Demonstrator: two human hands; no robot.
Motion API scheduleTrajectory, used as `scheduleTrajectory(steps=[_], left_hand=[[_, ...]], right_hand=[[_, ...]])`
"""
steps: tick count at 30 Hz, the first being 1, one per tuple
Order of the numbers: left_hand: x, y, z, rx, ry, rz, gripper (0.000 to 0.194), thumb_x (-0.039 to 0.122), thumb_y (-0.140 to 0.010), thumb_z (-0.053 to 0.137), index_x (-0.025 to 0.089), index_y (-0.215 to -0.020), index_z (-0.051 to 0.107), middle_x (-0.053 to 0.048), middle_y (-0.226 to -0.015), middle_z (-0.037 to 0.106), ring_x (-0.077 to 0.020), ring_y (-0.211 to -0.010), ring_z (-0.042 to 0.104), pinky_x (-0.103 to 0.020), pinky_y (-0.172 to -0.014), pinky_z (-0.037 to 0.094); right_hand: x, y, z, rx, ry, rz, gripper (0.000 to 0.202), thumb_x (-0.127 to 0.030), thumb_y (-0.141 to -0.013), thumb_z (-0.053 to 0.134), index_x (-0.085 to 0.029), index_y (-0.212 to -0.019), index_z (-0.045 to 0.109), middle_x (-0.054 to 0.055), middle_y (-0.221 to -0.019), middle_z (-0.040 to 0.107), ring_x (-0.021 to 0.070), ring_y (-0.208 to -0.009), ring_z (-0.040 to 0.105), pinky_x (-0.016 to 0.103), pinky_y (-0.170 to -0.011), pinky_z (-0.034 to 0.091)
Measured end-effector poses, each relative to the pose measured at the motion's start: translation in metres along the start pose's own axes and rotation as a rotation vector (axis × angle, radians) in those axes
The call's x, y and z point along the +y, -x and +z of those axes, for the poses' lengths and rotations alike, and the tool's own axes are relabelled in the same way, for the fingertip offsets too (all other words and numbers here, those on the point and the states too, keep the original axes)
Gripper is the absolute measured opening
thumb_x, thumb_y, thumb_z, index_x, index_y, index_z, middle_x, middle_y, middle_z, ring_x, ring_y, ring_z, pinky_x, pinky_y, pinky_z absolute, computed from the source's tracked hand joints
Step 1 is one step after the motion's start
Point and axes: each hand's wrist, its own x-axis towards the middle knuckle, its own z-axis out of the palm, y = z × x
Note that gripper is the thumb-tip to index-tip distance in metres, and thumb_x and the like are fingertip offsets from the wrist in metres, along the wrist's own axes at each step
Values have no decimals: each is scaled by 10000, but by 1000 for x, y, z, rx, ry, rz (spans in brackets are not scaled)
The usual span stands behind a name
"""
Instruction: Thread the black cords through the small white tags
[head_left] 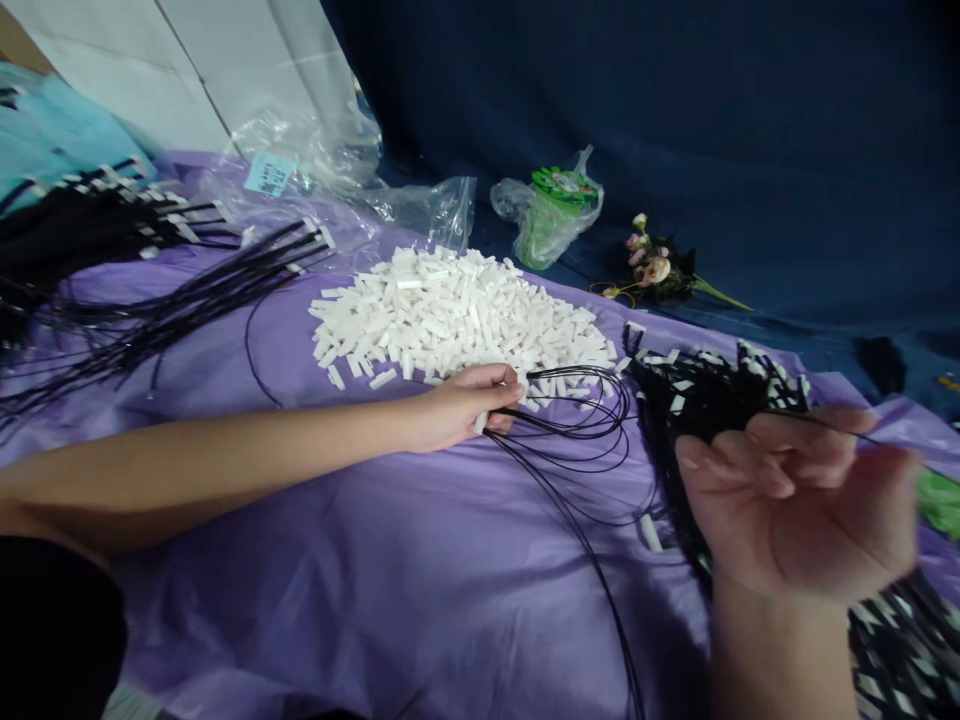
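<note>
My left hand is closed on a looped bunch of thin black wires with a white connector at its near side, just in front of a heap of small white plastic pieces. The wires curve out to the right and trail down over the purple cloth. Raised at the right, my right hand has its palm up and fingers curled, with a thin black wire passing across the fingertips. This hand is slightly blurred.
Bundles of black wires with white ends lie at the left and behind my right hand. Beyond the heap are a clear plastic bag, a bagged green container and flowers. A dark blue curtain hangs behind.
</note>
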Motion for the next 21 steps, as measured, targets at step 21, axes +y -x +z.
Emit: scheduleTrajectory(steps=[21], left_hand=[[-1,-1,-2,-58,-36,-2,192,207,-793,675,119,-713,525,23,-666,402,-44,-568,349,-214,-521,263]], right_hand=[[45,7,25,-339,1317,-324,74,-137,-827,638,-173,-854,697,22,-748,663,105,-568,527,243,-517,408]])
